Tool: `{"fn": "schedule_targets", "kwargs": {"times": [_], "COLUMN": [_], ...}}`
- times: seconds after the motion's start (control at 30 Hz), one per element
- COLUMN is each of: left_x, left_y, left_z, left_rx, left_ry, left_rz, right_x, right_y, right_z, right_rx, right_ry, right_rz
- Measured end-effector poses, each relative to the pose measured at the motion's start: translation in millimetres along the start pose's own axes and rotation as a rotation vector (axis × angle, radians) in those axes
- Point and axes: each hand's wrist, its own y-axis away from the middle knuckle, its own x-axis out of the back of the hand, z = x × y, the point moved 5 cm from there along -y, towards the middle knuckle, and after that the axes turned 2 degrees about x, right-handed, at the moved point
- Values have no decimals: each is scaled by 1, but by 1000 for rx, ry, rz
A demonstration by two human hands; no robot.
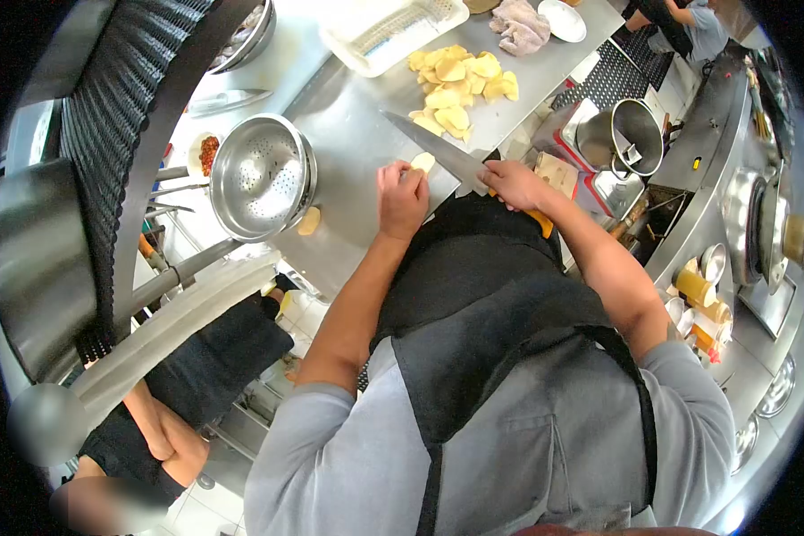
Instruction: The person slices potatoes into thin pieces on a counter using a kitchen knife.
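My right hand (515, 185) is closed around the handle of a large kitchen knife (439, 150), its long blade pointing to the upper left over the steel counter. In my left hand (402, 198), the fingertips pinch a pale yellow potato piece (422, 163) just below the blade. The knife and the piece look apart. Beyond the blade lies a loose heap of potato slices (456, 82). A single slice (309, 221) rests to the left, beside a steel colander (261, 179).
A white plastic basket (393, 31), raw poultry (520, 27) and a white dish (562, 20) stand at the back of the counter (348, 125). A steel pot (632, 134) is to the right. Another person (196, 375) is at lower left, one more (688, 27) at upper right.
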Motion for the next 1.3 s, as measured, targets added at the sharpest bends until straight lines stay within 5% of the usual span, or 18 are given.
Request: {"fn": "schedule_targets", "kwargs": {"times": [0.5, 0.7, 0.73, 0.87, 1.3], "left_x": [2, 3, 5, 4, 1], "left_y": [26, 55, 57, 60, 62], "left_z": [12, 25, 27, 31, 29], "left_rx": [77, 62, 44, 14, -7], "left_ry": [-43, -39, -47, -85, -109], "left_rz": [62, 65, 70, 64, 90], "right_x": [-1, -11, -13, -24, -38], "right_y": [32, 16, 9, 1, -2], "right_z": [29, 33, 29, 21, 33], "right_rx": [-6, 96, 251, 95, 85], "right_ry": [4, -32, 61, -62, -165], "right_rz": [-59, 57, 129, -18, -93]}}
